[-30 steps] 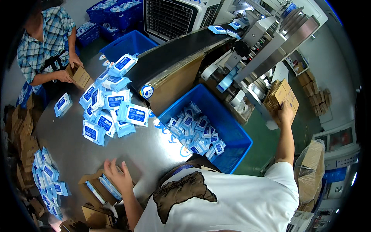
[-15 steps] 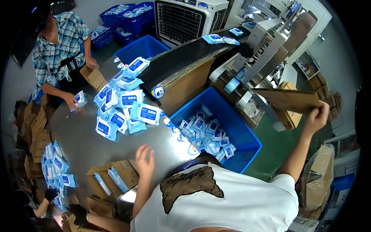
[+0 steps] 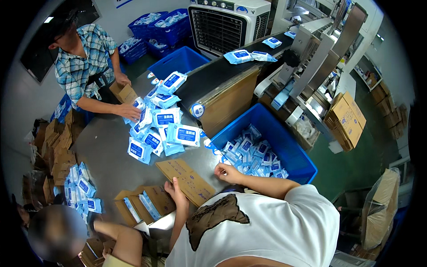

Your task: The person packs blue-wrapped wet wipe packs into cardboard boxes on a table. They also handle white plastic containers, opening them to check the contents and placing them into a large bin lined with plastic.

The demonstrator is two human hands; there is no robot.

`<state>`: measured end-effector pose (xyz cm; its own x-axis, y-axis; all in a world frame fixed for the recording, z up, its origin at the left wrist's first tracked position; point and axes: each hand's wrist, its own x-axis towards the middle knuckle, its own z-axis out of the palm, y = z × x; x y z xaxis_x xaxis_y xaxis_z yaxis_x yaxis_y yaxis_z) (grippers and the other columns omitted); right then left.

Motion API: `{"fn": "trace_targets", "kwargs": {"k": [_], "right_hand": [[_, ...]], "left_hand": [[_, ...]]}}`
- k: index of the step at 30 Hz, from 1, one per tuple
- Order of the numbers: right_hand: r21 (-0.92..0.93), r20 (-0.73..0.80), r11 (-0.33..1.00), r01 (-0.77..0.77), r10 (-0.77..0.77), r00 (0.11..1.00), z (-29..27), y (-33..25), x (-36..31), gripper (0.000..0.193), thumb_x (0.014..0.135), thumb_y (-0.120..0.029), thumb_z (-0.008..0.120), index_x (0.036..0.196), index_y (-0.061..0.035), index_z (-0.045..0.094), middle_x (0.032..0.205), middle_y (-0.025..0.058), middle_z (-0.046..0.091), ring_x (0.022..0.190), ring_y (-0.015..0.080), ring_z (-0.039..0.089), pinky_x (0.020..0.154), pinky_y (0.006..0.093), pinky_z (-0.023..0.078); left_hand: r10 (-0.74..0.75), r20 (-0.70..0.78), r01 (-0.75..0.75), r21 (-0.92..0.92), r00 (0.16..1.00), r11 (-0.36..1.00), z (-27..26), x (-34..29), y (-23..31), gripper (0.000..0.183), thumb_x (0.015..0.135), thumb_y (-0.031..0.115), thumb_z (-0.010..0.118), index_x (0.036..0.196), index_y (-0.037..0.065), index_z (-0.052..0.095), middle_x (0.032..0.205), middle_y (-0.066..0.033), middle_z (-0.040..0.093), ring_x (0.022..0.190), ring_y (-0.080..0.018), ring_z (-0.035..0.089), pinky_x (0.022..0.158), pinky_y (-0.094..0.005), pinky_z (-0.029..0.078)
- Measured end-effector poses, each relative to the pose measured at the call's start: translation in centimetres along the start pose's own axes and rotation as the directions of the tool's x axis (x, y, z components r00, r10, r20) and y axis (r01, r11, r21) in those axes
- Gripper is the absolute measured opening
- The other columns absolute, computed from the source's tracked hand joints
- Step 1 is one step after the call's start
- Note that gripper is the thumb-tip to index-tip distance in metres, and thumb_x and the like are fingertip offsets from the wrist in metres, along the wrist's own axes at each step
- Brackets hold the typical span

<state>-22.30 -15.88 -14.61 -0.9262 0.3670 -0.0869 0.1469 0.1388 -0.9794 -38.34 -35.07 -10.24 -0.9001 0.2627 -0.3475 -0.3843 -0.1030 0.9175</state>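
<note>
In my left hand (image 3: 178, 196) is a flat folded cardboard carton (image 3: 184, 180), gripped at its near edge with the thumb on top. My right hand (image 3: 229, 172) is beside the carton's far right side, apart from it, with fingers curled and nothing visible in them. Just left of my left hand stands an open carton (image 3: 163, 200) with blue-and-white wipe packs (image 3: 149, 205) standing in it. Beyond the flat carton lies a heap of wipe packs (image 3: 167, 118) on the metal table (image 3: 104, 142).
A blue crate (image 3: 289, 153) of packs stands right of the table, below a conveyor (image 3: 213, 80). Flat cartons (image 3: 346, 120) are stacked by the machine. Across the table, a co-worker in a plaid shirt (image 3: 89, 58) touches the heap. Another person (image 3: 124, 240) leans in at lower left.
My right hand has brought the flat carton from the far right to the table and let go; my left hand has taken hold of it. The plaid-shirted co-worker's hand has moved onto the heap.
</note>
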Motion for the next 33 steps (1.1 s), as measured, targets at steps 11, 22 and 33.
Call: {"fn": "trace_targets", "kwargs": {"k": [11,22,33], "right_hand": [[-0.146,-0.257,0.989,-0.025,-0.013,0.966,-5.9,2.6,12.6,0.055,0.074,-0.022,0.072,0.122,-0.0046,0.05,0.091,0.0127,0.064,0.08,0.0248,0.063,0.073,0.0365,0.051],[0.796,-0.59,0.593,0.124,0.713,0.379,-29.5,0.9,27.7,0.092,0.077,-0.06,0.068,0.139,-0.0068,0.026,0.122,0.0186,0.043,0.102,0.0373,0.056,0.08,0.0479,0.052],[0.841,-0.541,0.41,0.353,0.658,0.524,-25.0,6.5,26.7,0.025,0.085,0.001,0.056,0.108,-0.0072,0.061,0.098,0.0107,0.065,0.085,0.0255,0.067,0.064,0.0404,0.055]], "left_hand": [[0.045,0.115,-0.071,0.237,0.992,0.969,-6.5,2.6,0.3,0.055,0.089,-0.007,0.05,0.139,0.0,0.03,0.122,-0.014,0.056,0.109,-0.0238,0.056,0.091,-0.0339,0.044],[0.041,0.076,-0.073,0.488,0.996,0.87,-10.1,-1.1,0.6,0.058,0.091,-0.004,0.047,0.145,0.002,0.026,0.129,-0.0159,0.052,0.116,-0.0259,0.054,0.092,-0.0342,0.043],[-0.003,-0.16,0.131,0.8,0.987,0.585,-3.2,-2.8,4.7,0.064,0.095,0.003,0.047,0.149,0.005,0.014,0.145,-0.0217,0.029,0.129,-0.0381,0.037,0.102,-0.0492,0.037]]}}
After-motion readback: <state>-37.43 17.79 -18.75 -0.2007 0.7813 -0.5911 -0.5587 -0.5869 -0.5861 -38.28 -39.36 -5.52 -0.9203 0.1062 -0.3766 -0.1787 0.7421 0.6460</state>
